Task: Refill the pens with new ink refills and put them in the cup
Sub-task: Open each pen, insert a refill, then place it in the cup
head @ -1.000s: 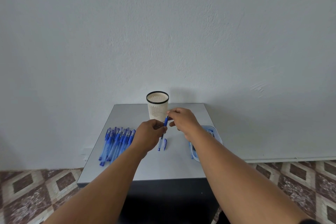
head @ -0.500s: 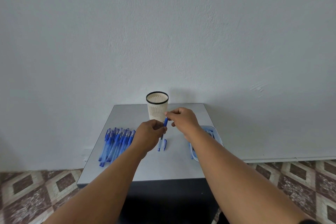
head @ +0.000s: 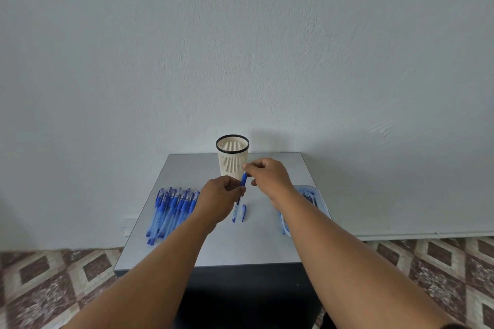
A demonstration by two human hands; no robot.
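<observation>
A blue pen is held tilted above the middle of the grey table. My left hand grips its barrel, and my right hand pinches its dark blue upper end. A loose blue cap lies on the table just right of the pen's lower end. The cream slotted cup with a black rim stands upright behind the hands. Several blue pens lie in a row at the left.
A clear tray holding thin refills sits at the table's right edge, partly behind my right forearm. A white wall rises right behind the table. Patterned floor tiles lie on both sides.
My right hand has shifted slightly left along the pen's upper end, close to the cup. The left hand and the pen stay nearly in place.
</observation>
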